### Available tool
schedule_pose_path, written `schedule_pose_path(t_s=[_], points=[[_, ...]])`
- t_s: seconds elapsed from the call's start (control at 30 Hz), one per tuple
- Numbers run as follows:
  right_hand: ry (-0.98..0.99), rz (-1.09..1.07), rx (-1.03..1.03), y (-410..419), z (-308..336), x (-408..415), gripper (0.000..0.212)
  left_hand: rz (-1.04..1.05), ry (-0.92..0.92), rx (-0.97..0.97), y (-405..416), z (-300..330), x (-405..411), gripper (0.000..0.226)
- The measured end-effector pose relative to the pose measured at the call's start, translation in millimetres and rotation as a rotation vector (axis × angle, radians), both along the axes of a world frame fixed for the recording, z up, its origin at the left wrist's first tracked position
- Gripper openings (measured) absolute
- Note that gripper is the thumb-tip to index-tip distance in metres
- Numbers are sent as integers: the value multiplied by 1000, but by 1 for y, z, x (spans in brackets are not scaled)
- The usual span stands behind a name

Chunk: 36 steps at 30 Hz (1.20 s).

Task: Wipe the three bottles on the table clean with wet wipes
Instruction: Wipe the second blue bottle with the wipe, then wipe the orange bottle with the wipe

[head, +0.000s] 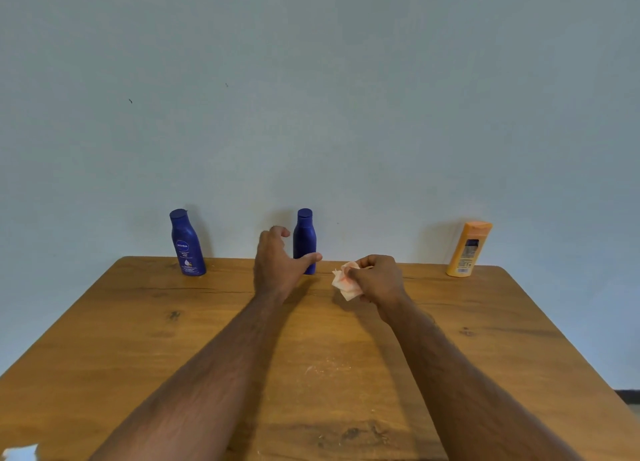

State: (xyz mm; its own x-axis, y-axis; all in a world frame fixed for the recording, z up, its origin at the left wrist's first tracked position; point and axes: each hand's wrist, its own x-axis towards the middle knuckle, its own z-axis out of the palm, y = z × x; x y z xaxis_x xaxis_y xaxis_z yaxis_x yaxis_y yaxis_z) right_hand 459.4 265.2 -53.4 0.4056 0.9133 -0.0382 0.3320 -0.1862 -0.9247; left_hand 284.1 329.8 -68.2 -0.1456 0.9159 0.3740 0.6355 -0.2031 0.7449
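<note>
- Head view: I am looking down over a wooden table set against a pale wall, with three bottles standing upright along its far edge.
- The left blue bottle is showing its label to me; the middle blue bottle is standing plain-sided; the orange bottle is standing well apart at the far right.
- My left hand is reaching out at the middle blue bottle, fingers spread and curved into a wide cup, thumb stretched across the front of the bottle's base. I cannot tell whether the thumb is touching it; the fingers are holding nothing.
- My right hand is pinching a crumpled wet wipe, fingers curled round it, just beside the middle bottle and above the tabletop.
- I judge that I am about to take the middle bottle so the wipe can work on it.
- To do this well, I am thinking of gripping low on the body, so the bottle is not tipping into the wall, then bringing it toward me.
- I am also thinking of loosening the wad so a flat face of the wipe is meeting the plastic, and turning the bottle in my left hand to reach every side, cap included.
- Something white is peeking in at the near left corner; I cannot tell what it is.
</note>
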Motion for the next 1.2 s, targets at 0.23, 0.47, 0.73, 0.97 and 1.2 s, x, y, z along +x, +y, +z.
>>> schedule_pose_path(t_s=[0.23, 0.47, 0.73, 0.97, 1.2], points=[[65, -139, 108, -34, -2, 43, 18, -193, -2, 75, -44, 11, 70, 48], [13, -387, 113, -67, -11, 132, 12, -483, -29, -89, -50, 9, 177, 38], [59, -545, 124, -78, -20, 214, 23, -555, -137, -227, -33, -13, 274, 59], [46, -522, 82, -68, -36, 234, 30, -481, -188, -246, -11, -17, 312, 56], [-37, -482, 80, -81, -51, 227, 27, -490, -206, -240, -22, -17, 323, 30]])
